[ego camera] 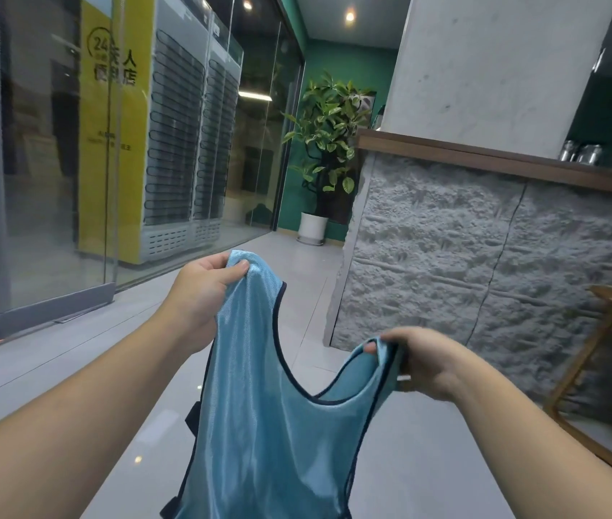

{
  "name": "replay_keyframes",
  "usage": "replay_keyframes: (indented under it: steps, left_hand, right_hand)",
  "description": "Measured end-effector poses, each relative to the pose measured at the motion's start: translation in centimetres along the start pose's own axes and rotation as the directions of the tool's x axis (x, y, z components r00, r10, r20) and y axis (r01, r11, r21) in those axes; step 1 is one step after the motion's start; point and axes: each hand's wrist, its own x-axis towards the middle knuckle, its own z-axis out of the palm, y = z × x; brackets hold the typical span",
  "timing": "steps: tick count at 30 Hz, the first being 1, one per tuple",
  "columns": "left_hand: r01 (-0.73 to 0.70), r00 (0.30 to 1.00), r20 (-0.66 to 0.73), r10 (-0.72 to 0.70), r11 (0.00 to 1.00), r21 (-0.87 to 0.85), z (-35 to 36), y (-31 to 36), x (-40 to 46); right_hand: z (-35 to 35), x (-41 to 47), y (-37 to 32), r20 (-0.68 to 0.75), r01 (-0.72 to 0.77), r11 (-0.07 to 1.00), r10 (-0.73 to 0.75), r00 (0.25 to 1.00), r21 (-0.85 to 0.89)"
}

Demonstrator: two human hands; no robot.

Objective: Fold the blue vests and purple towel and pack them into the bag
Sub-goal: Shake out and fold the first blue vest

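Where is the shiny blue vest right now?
In the head view, the shiny blue vest hangs low in the centre, held up by its shoulder straps between the left hand and right hand.

The blue vest (259, 425) I hold is thin, shiny cloth with dark matt edging. The floor (297, 271) is glossy tile, the counter front (484, 264) rough grey stone under a smooth wooden top (484, 155).

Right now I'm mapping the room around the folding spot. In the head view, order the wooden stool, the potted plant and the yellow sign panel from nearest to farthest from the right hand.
From the right hand:
1. Wooden stool, low at the right edge.
2. Potted plant, ahead in the green corner.
3. Yellow sign panel, behind the glass, far left.
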Motion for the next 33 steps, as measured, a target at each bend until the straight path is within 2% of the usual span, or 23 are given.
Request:
replay_keyframes:
  steps: [2, 4, 6, 9, 11, 15, 17, 21, 25, 28, 30, 33]
  left_hand:
    - [-0.015, 1.000, -0.024, 0.015, 1.000, -0.020, -0.3, 0.2, 0.1]
    - [-0.037, 0.998, -0.062, 0.034, 0.998, -0.053, -0.9, 0.6, 0.3]
    - [-0.056, 0.994, -0.098, 0.046, 0.993, -0.100, -1.9, 1.1, 0.6]
    - [-0.074, 0.990, -0.131, 0.057, 0.989, -0.131, -3.1, 1.5, 0.9]
    - [-0.082, 0.988, -0.143, 0.063, 0.987, -0.136, -3.4, 1.5, 1.0]
    - [-0.093, 0.986, -0.152, 0.069, 0.984, -0.155, -3.4, 1.5, 0.9]
    - [-0.102, 0.984, -0.159, 0.077, 0.983, -0.155, -3.4, 1.4, 0.9]
    - [-0.122, 0.978, -0.187, 0.092, 0.981, -0.153, -3.5, 1.4, 0.9]
    - [-0.137, 0.964, -0.251, 0.091, 0.976, -0.171, -4.2, 1.6, 1.3]
    - [-0.138, 0.961, -0.263, 0.087, 0.973, -0.183, -4.6, 1.7, 1.5]
    - [-0.138, 0.961, -0.264, 0.086, 0.973, -0.186, -4.8, 1.6, 1.6]
    - [-0.134, 0.966, -0.244, 0.090, 0.976, -0.171, -4.8, 1.5, 1.6]
  right_hand:
    - [-0.4, -0.4, -0.9, 0.097, 0.032, 0.947, -0.066, 0.993, 0.319]
    - [-1.2, -0.8, -1.7, 0.132, 0.082, 0.860, -0.171, 0.976, 0.504]
    - [-1.9, -1.2, -2.1, 0.095, 0.170, 0.876, -0.237, 0.967, 0.452]
    - [-2.9, -1.8, -2.6, 0.005, 0.269, 0.942, -0.275, 0.961, 0.203]
    - [-3.2, -2.0, -3.2, -0.071, 0.324, 0.941, -0.318, 0.945, 0.097]
    - [-3.3, -1.8, -4.2, -0.331, 0.440, 0.898, -0.412, 0.849, 0.013]
    - [-3.4, -1.5, -4.4, -0.414, 0.441, 0.898, -0.403, 0.816, -0.004]
    - [-3.7, -1.1, -4.3, -0.435, 0.407, 0.912, -0.350, 0.830, 0.043]
    - [-4.8, 0.2, -3.4, -0.514, 0.364, 0.930, -0.288, 0.808, 0.053]
    - [-5.0, 0.7, -2.7, -0.520, 0.315, 0.943, -0.215, 0.826, 0.110]
    - [-4.8, 0.4, -2.6, -0.517, 0.306, 0.947, -0.216, 0.828, 0.095]
    - [-4.4, 0.2, -2.7, -0.552, 0.333, 0.942, -0.261, 0.792, 0.032]
